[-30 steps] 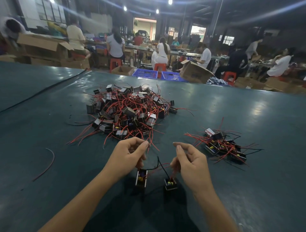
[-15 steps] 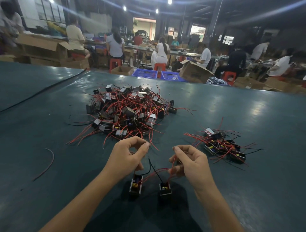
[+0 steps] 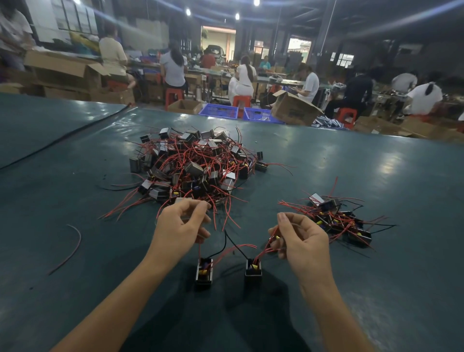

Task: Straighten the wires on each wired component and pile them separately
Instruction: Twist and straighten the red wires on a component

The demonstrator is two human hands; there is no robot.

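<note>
Straightening wires: left hand (image 3: pixel 180 223) and right hand (image 3: pixel 301 238) each pinch a component's (image 3: pixel 253 268) red wires (image 3: pixel 262 251). Next, probably draw them taut.

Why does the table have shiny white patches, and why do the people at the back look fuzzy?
Head view: the ceiling lamps glare off the glossy table, making the white patches; head view: the people far back sit in dim light and come out soft.

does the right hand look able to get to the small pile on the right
Probably yes: the small pile lies close beside the right hand with nothing between. Its fingers pinch the red wires of one component, so that would come along.
</note>
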